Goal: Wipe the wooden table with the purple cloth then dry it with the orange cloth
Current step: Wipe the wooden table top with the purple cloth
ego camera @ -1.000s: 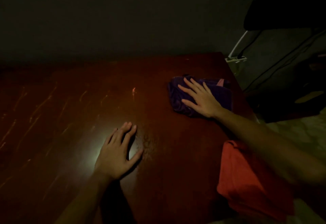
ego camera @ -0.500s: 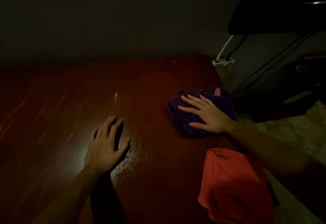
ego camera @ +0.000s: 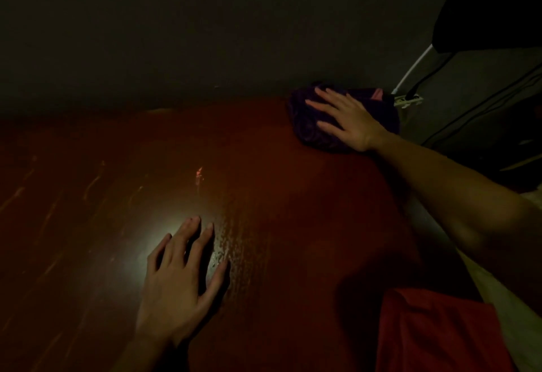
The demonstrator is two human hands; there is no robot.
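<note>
The dark reddish wooden table [ego camera: 278, 195] fills the lower view in dim light. A bunched purple cloth [ego camera: 311, 131] lies at the table's far right corner, against the wall. My right hand [ego camera: 349, 121] presses flat on it with straight, spread fingers. My left hand [ego camera: 181, 280] rests flat on the table near the front, fingers spread, holding nothing. An orange cloth [ego camera: 434, 333] lies at the front right edge of the table, partly draped over it.
A dark wall [ego camera: 205, 34] runs along the table's far edge. Right of the table, a white power strip [ego camera: 407, 100] and black cables [ego camera: 469, 107] lie on the floor below a dark object [ego camera: 492, 5]. A bright glare patch and wet streaks mark the wood by my left hand.
My right hand has pushed the purple cloth away from the table's right edge up to the far corner by the wall. My left hand stays flat on the table.
</note>
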